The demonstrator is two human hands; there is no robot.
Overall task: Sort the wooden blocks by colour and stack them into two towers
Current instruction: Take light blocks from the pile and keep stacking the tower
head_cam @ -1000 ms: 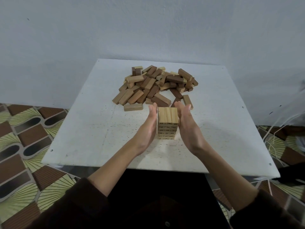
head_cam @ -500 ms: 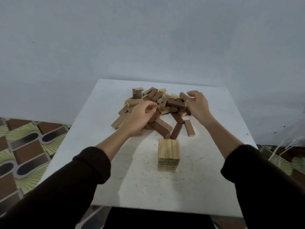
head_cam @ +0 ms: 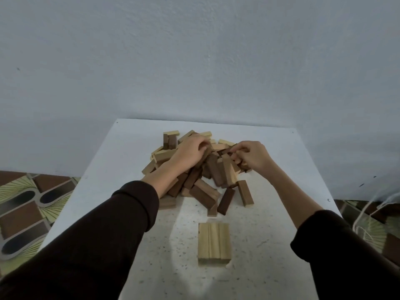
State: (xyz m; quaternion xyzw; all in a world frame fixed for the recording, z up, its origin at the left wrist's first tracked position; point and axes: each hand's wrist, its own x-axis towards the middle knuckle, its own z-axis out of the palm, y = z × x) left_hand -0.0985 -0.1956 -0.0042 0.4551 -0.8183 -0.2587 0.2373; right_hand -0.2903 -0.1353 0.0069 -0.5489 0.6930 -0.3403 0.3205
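My left hand (head_cam: 190, 153) and right hand (head_cam: 252, 158) curl into the block pile (head_cam: 203, 197) (whether they grip anything, I cannot tell); pale tower (head_cam: 213, 241) stands nearer.

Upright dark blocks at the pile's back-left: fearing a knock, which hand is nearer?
Left. The left hand sits just right of the upright dark blocks; the right hand is farther right across the pile.

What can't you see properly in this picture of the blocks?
Head view, the only one:
How tall the light tower is: seen from above, its top hides the layers.
What the left hand and right hand hold: curled fingers cover it.
Blocks of the pile under the left forearm.
The near edge of the table: sleeves cover it.
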